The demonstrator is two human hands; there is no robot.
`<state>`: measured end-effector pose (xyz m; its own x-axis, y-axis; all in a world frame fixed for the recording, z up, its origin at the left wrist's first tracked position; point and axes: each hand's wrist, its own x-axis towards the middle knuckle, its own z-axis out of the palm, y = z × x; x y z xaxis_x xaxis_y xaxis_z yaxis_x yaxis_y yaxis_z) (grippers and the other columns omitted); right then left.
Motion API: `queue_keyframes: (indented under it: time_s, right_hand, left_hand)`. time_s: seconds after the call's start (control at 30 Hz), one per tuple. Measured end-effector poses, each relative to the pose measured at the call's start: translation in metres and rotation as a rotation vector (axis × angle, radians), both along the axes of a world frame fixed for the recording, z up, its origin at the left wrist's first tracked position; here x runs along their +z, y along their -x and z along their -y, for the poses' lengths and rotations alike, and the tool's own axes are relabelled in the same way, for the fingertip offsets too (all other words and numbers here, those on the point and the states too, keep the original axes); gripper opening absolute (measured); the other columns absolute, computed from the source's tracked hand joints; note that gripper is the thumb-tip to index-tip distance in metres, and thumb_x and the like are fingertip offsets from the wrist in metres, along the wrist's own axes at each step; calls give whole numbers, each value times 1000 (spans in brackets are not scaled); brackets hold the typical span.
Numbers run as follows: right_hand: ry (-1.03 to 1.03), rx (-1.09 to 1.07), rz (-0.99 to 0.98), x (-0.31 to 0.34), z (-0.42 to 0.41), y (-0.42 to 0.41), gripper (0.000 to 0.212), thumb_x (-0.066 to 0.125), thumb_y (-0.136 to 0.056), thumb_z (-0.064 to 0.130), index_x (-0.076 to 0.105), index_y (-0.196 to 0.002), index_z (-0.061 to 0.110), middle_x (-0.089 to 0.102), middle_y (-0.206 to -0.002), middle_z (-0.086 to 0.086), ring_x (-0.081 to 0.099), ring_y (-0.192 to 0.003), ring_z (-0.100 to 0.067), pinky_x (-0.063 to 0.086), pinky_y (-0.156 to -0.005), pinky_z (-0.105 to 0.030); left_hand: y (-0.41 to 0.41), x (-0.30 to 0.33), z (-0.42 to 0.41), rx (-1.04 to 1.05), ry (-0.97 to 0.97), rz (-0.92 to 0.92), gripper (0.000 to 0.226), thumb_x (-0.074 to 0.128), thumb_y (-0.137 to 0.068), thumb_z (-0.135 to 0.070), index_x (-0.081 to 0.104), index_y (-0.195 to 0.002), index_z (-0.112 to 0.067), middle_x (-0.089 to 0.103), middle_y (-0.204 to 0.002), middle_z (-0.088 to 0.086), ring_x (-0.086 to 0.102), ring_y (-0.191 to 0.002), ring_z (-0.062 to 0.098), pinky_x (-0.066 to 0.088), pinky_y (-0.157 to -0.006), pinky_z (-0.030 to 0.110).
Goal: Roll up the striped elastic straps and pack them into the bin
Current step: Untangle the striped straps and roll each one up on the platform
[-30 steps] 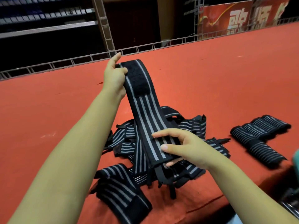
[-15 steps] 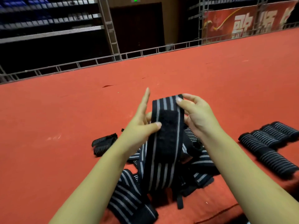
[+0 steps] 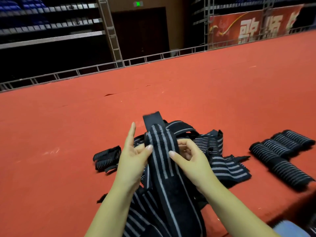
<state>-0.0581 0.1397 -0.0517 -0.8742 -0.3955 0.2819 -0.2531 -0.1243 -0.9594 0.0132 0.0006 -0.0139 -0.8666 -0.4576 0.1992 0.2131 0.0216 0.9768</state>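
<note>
Both hands grip one striped strap (image 3: 161, 154) over the red table (image 3: 68, 134) — left hand (image 3: 132, 161) pinches its left edge with the thumb, index finger straight up; right hand (image 3: 189, 159) curls on the right edge. The fingers behind the band are hidden. The strap's long axis runs away from the person, its plain black tip (image 3: 152, 119) pointing far, its near end cut off below. Beneath lies the loose strap pile (image 3: 220, 161); rolled straps (image 3: 280, 154) sit right, well apart. No bin shows.
</note>
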Motion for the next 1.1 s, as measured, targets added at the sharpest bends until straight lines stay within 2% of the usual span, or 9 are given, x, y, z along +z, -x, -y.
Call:
queue_keyframes:
  time_s: [0.1,0.23,0.43,0.53,0.63,0.73,0.83,0.93,1.1]
  right_hand:
    - [27,-107,5,-8,3,-1,10,65,-90,14,57,-85,12,65,-79,1,62,-76,-10,50,-73,-25]
    - [13,-82,71,-14,4,6,17,62,-92,14,52,-78,17,61,-68,0,60,-70,-15,50,-71,-39]
    - [2,-303,72,-19,-24,46,22,60,-92,5,50,-78,19,55,-64,1,50,-60,-13,40,-58,-27]
    - [-79,-425,62,-14,-44,76,22,58,-92,4,50,-82,21,62,-79,0,57,-70,-14,43,-57,-17]
    - [-370,-433,67,-16,-41,100,13,56,-94,8,53,-106,13,61,-106,-7,55,-90,-20,38,-72,-28]
    - [-700,-485,-18,-16,-34,115,46,58,-93,13,43,-136,6,49,-130,-14,47,-117,-31,40,-95,-38]
    - [-742,-516,-151,-3,-19,119,60,62,-91,18,35,-144,8,34,-146,-18,31,-136,-35,29,-110,-46]
    - [-805,-395,-284,14,12,125,62,65,-90,22,36,-145,16,35,-148,-12,33,-134,-34,34,-106,-45]
    - [-1276,-75,-475,13,51,162,74,71,-84,22,33,-147,29,29,-154,-3,33,-137,-30,37,-106,-49]
  left_hand:
    - [-5,-11,-3,7,37,75,87,60,-93,4,20,-147,-51,71,-93,29,69,-84,29,56,-88,52]
    - [-7,-14,-2,66,-11,120,64,70,-85,3,50,-135,-30,78,-95,5,74,-85,18,58,-67,27]
    - [-19,-7,16,131,-76,49,17,63,-88,-1,73,-98,-10,77,-88,5,73,-79,17,56,-63,22]
    - [-24,1,26,151,-129,-10,14,62,-87,-1,72,-94,-9,75,-84,4,70,-75,16,55,-62,22]
    - [-24,6,26,134,-120,-29,14,59,-89,-1,69,-94,-9,75,-82,3,70,-73,15,56,-63,23]
    - [-25,6,24,114,-123,-18,13,58,-92,-2,68,-98,-8,76,-84,4,71,-74,16,57,-63,24]
    - [-26,2,23,94,-122,24,14,59,-93,-3,68,-102,-8,76,-90,8,73,-80,21,59,-67,28]
    - [-24,-5,25,94,-126,57,15,59,-93,-3,68,-104,-9,77,-94,9,73,-82,22,59,-67,29]
    - [-18,-12,28,82,-135,101,17,59,-93,-4,68,-105,-11,77,-94,9,74,-83,23,57,-67,30]
